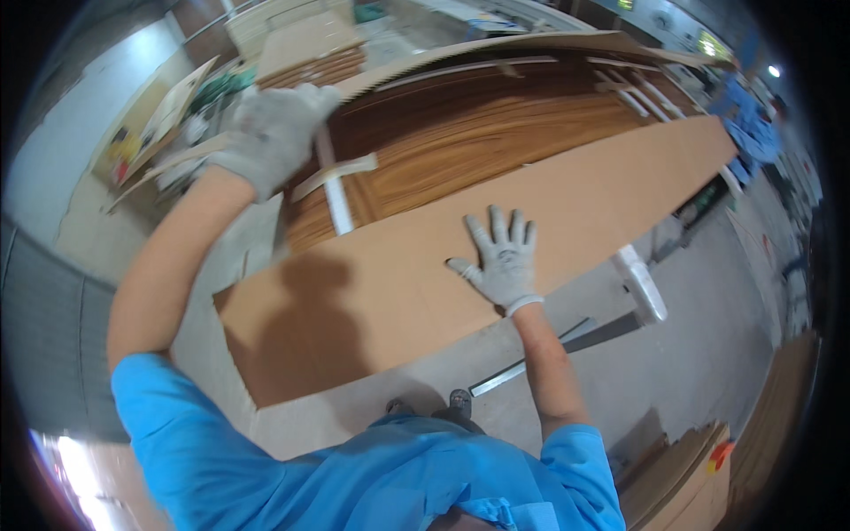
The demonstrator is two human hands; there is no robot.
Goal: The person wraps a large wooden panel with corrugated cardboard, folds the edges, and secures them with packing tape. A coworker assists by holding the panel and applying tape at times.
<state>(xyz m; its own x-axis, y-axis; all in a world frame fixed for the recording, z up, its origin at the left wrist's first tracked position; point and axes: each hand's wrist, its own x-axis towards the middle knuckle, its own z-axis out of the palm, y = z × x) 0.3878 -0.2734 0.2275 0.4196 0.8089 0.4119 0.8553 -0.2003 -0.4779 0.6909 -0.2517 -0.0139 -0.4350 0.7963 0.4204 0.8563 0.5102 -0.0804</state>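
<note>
Centrally, gloved right hand point(505, 265), dark print point(507, 254) on its back, lies open on smooth tan cardboard panel point(398, 274); upper left of frame, left hand point(279, 133) grips raised cardboard flap point(575, 41); wood-grain board point(443, 150) between.

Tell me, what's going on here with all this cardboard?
A person in a blue shirt is handling cardboard around wood-grain panels. The gloved left hand holds the raised far flap near its left end; the gloved right hand lies spread on the near flap. The panels are partly exposed between them. Another person in blue is at the far right.
</note>
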